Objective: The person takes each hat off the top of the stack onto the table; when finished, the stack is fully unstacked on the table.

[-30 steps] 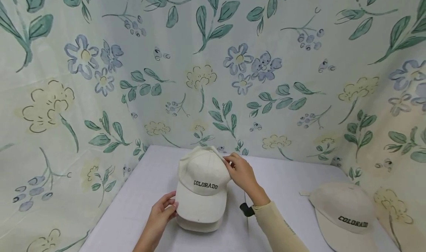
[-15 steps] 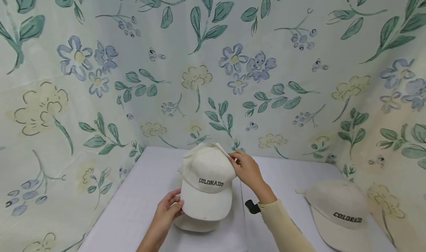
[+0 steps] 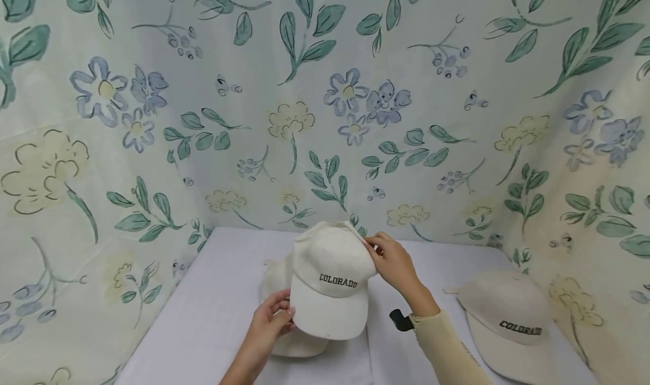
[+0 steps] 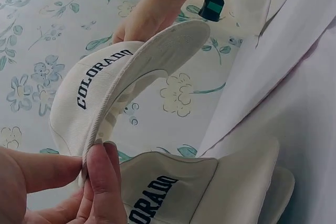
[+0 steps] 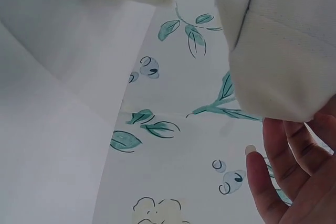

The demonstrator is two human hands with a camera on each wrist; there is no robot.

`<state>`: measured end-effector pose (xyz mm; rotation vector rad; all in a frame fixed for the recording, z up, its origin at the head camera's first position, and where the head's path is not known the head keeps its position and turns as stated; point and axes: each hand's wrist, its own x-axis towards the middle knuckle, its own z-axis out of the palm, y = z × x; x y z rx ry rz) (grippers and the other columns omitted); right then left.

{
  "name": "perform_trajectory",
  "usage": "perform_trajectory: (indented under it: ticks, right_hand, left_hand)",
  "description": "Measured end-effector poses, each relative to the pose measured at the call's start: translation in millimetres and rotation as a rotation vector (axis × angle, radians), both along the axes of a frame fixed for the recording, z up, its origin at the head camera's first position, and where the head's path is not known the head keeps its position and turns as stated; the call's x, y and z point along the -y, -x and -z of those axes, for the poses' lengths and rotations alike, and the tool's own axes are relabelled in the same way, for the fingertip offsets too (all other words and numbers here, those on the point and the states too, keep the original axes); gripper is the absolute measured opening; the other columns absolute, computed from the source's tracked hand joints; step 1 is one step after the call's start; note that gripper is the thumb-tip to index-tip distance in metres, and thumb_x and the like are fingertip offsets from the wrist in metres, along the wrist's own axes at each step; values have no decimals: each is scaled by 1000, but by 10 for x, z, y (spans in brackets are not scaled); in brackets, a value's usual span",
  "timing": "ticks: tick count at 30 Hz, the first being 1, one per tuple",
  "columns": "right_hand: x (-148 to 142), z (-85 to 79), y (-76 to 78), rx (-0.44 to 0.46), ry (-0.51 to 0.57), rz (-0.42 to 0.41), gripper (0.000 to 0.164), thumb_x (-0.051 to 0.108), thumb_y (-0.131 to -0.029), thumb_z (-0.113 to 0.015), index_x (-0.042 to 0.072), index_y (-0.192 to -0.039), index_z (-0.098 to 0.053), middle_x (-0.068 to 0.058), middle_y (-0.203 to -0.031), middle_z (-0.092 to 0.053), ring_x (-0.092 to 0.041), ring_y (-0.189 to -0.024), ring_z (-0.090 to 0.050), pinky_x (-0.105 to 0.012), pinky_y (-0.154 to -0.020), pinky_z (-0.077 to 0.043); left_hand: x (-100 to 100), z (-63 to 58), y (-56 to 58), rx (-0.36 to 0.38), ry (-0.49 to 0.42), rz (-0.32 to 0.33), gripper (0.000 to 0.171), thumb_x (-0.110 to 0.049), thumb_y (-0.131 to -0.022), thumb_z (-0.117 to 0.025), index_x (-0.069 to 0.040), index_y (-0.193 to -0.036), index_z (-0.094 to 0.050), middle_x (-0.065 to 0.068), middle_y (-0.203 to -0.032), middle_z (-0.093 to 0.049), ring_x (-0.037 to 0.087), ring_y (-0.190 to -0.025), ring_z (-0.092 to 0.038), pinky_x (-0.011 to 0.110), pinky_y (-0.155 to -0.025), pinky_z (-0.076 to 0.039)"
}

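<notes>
At the far left, a floral cloth [image 3: 228,148] hangs at the side and back of the bench [image 3: 203,294], which has a white cover. Next comes the left hand [image 3: 271,320], which pinches the edge of a brim between thumb and fingers, as the left wrist view shows closely. Partly behind it sits the lower cap [image 3: 299,345] on the bench, its brim pointing toward the person.

In the middle, the held cap [image 3: 332,255] is raised clear of the lower cap, tilted, with its COLORADO lettering facing the person. The right hand [image 3: 393,261] grips the side of its crown near the back edge, fingers bent against the fabric. Beyond it, below the wrist, are a black device [image 3: 401,320] and a pale sleeve [image 3: 447,345]. At the far right, the outer cap [image 3: 508,300] rests on the bench, well apart.

The step in hand looks like a two-handed lift of one cap off the lower one; moving it on calls for both grips to work together, keeping the brim free of the cap beneath.

Counted: two hands and three caps plainly seen. A second brim edge under the lower cap, in the left wrist view, suggests a fourth.
</notes>
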<state>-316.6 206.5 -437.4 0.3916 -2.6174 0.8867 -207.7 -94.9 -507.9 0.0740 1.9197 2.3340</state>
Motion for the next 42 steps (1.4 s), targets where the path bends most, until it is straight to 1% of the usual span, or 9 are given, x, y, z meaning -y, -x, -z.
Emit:
perform_trajectory:
  ticks: [3,11,14,19,25,30,35,42]
  right_hand:
    - [-83,12,-15,5,0,17,22,27,-101,-66,13,-115,-76,5,-93,-63,-14,-77,-57,-31,-57,-48]
    - [-372,103,-68,-2,-21,48,22,27,-101,-66,14,-115,-76,5,-94,-63,-13,-76,-57,-30,-57,-48]
    - [-470,132,-95,1,-25,63,21,27,-101,-66,14,-114,-76,5,-94,-63,-14,-75,-57,-31,-56,-48]
    - [-601,192,-127,7,-39,85,21,25,-101,-66,12,-115,-76,3,-95,-64,-13,-73,-56,-30,-54,-46]
    - [-777,234,-165,14,-49,98,24,26,-101,-65,10,-116,-75,1,-96,-65,-13,-72,-57,-30,-53,-46]
    - [-932,230,-189,6,-56,106,23,23,-101,-65,8,-116,-75,-1,-97,-66,-14,-74,-59,-30,-55,-46]
    - [-1058,217,-201,-1,-62,115,23,21,-102,-65,6,-117,-75,-2,-98,-66,-16,-76,-60,-30,-57,-47]
    - [-1206,211,-229,23,-65,132,25,21,-102,-64,4,-119,-73,-4,-99,-66,-17,-77,-61,-29,-56,-48]
  left_hand:
    - [-42,-4,-2,-9,0,37,53,-8,-99,-65,7,-145,-44,12,-108,-60,15,-87,-65,30,-82,-58]
    - [-173,14,-11,-17,-27,205,61,-12,-102,-61,10,-152,-34,13,-116,-56,19,-101,-67,33,-88,-58]
    - [-227,31,-7,-15,-33,243,61,-15,-103,-60,9,-153,-34,15,-121,-58,21,-104,-68,34,-89,-58]
    - [-296,33,20,-9,-32,273,58,-17,-104,-59,8,-152,-36,16,-123,-60,22,-103,-68,36,-89,-58]
    - [-416,33,33,-17,-41,304,54,-13,-105,-56,8,-151,-38,16,-122,-61,20,-100,-67,34,-88,-59]
    - [-579,47,43,-8,-52,306,54,-13,-104,-57,9,-150,-39,14,-120,-61,19,-96,-67,35,-84,-59]
    - [-713,60,59,-3,-64,311,55,-12,-103,-56,10,-150,-38,15,-118,-60,21,-95,-67,36,-83,-60]
    - [-842,82,66,20,-49,334,52,-16,-104,-56,6,-149,-43,10,-113,-66,23,-96,-69,36,-79,-60]
